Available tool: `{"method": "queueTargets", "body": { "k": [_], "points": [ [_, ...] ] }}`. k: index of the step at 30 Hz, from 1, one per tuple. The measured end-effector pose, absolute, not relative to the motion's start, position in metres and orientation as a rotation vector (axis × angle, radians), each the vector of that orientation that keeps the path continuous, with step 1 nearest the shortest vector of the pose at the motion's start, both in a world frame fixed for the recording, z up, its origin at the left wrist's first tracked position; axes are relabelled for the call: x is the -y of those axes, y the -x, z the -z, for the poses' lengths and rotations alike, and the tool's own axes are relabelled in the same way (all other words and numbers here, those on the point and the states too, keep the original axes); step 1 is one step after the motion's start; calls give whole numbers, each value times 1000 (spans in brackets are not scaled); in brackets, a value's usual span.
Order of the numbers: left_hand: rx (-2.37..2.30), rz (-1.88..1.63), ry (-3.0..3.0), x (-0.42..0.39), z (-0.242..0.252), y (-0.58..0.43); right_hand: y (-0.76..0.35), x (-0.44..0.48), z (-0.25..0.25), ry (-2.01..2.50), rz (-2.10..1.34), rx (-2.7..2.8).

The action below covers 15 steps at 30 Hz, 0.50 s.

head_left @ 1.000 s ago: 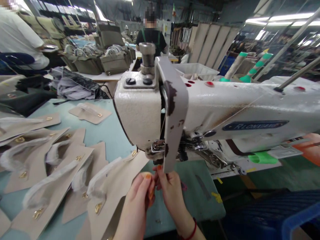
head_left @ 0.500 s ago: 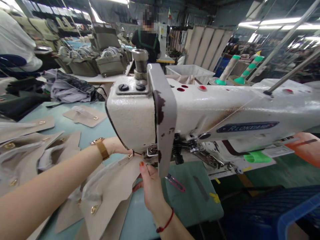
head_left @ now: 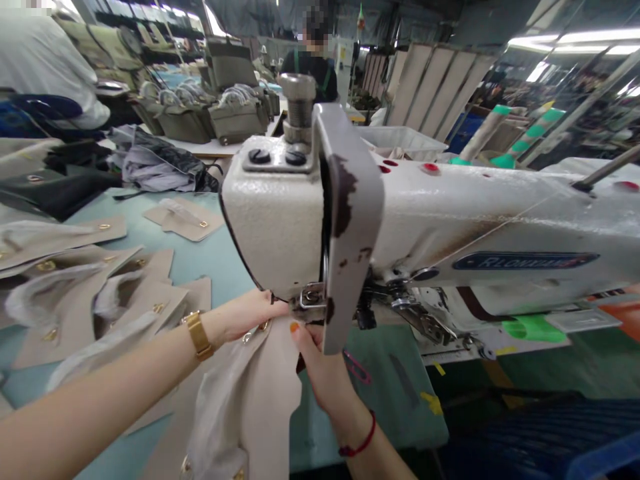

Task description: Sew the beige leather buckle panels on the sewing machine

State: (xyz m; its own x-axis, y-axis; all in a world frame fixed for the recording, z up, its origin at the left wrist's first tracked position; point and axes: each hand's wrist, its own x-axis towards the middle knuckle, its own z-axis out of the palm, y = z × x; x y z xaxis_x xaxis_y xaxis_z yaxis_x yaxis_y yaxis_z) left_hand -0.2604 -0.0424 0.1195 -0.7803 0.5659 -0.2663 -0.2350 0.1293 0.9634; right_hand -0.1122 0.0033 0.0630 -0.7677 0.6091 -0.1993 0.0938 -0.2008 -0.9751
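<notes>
A beige bag panel (head_left: 267,400) with gold rings and a clear-wrapped strap lies under the head of a white sewing machine (head_left: 275,220). My right hand (head_left: 325,373) pinches its right edge, thumb on top and fingers beneath, just in front of the presser area. My left hand (head_left: 255,313) lies at the panel's far left side near the needle area; its fingertips are hidden behind the machine head. A pair of pink-handled thread snips (head_left: 357,368) lies on the table right of my right hand, partly covered.
More beige panels (head_left: 120,300) with wrapped straps overlap on the green table (head_left: 200,250) at left. Dark and grey fabric (head_left: 155,160) lies behind them. A blue basket (head_left: 540,433) stands at lower right. Beyond the machine are grey bags (head_left: 233,117) and a person (head_left: 313,67).
The panel has turned so its near end points more directly toward me. Both hands stay at the machine, the left a little further in. The whole view has shifted slightly.
</notes>
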Motion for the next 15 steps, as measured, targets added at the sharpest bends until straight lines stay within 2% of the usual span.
{"method": "queueTargets", "body": {
  "k": [5,15],
  "points": [
    [-1491,-1476,-440,51,-119,238,98,-27,-73,758,-2080,1876],
    [-1660,-1453,-698,53,-100,242,93,-37,-89,705,-2043,1896]
  ]
}}
